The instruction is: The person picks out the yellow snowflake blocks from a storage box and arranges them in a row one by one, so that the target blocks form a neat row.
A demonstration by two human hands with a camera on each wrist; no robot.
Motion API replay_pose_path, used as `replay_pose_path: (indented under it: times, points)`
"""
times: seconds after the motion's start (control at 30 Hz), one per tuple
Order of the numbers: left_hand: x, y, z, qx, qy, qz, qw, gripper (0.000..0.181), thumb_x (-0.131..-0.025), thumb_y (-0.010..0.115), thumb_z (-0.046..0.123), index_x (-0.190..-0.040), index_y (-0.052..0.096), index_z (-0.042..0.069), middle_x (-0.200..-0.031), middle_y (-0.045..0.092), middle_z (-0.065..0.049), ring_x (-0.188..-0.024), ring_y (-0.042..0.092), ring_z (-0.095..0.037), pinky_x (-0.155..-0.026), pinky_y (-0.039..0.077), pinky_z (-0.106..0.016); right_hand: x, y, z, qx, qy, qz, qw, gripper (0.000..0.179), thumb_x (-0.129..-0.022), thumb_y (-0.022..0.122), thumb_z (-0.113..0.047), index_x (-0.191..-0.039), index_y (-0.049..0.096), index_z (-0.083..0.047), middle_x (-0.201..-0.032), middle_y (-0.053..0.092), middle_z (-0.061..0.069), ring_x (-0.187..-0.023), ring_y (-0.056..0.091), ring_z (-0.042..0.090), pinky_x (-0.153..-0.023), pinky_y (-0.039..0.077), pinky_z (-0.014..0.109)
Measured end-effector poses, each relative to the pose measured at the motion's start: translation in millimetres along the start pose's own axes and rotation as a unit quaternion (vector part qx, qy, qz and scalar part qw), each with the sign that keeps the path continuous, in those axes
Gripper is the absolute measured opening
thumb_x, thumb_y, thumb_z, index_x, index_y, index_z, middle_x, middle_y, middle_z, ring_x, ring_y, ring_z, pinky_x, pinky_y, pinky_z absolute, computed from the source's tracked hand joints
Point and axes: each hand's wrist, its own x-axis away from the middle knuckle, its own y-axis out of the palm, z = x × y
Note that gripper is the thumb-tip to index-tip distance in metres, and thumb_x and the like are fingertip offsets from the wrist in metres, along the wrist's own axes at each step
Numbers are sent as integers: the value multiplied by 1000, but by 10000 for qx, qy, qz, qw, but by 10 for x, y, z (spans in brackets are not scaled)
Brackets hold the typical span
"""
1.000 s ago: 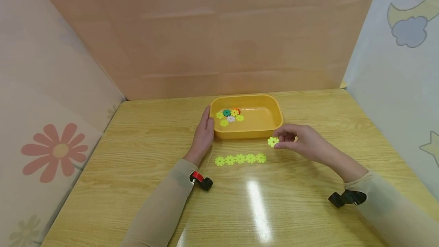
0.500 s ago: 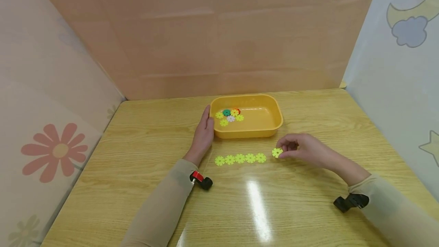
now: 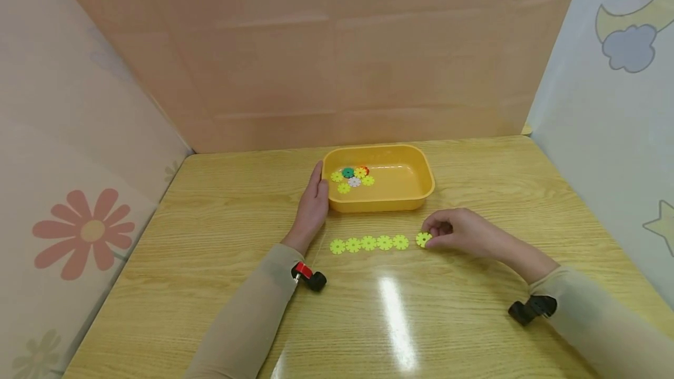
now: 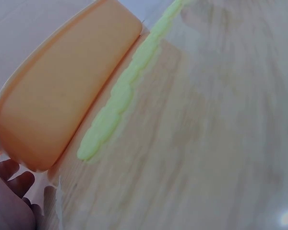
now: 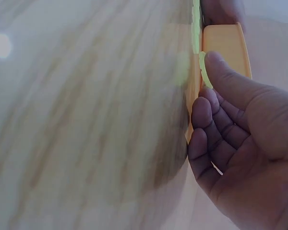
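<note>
My right hand [image 3: 463, 231] pinches a yellow-green flower-shaped plastic disc [image 3: 423, 240] between thumb and fingers, low over the table. Left of it lies a straight row of several matching discs [image 3: 368, 243], their edges meeting or overlapping; a small gap parts the row from the pinched piece. In the right wrist view the held disc [image 5: 205, 70] appears edge-on by the thumb. My left hand [image 3: 312, 209] rests along the left side of a yellow plastic tray [image 3: 379, 206], fingers nearly straight in the head view. The left wrist view shows fingertips [image 4: 21, 184] beside the tray's corner.
Inside the tray, toward its left, lie several loose discs: yellow ones, a green one [image 3: 348, 173], a white one [image 3: 354, 182] and a partly covered red one. A pinkish panel [image 3: 337, 75] stands behind the wooden table [image 3: 237, 192], with printed panels on both sides.
My right hand has brought the disc from beside the tray's front right corner toward me, down near the right end of the row. My left hand and the tray stay put.
</note>
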Motion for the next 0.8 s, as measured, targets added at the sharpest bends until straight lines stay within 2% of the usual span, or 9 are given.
replay_pose_path:
  times: [0.37, 0.8]
  points:
    - [8, 0, 5, -40, 5, 53, 10000, 61, -120, 30, 37, -179, 18, 31, -182, 25, 5, -166, 23, -19, -135, 20, -44, -49, 55, -35, 343, 24, 73, 9994, 22, -94, 91, -26, -109, 79, -16, -88, 66, -12, -80, 60, 7, -73, 53, 27]
    - [-7, 5, -15, -5, 11, -6, 10000, 63, -119, 30, 37, -180, 17, 24, -182, 23, 5, -167, 21, -19, -135, 19, -45, -38, 39, -52, 260, 69, -98, 9996, 20, -95, 89, -17, -113, 80, -14, -90, 67, -11, -81, 60, 9, -73, 52, 27]
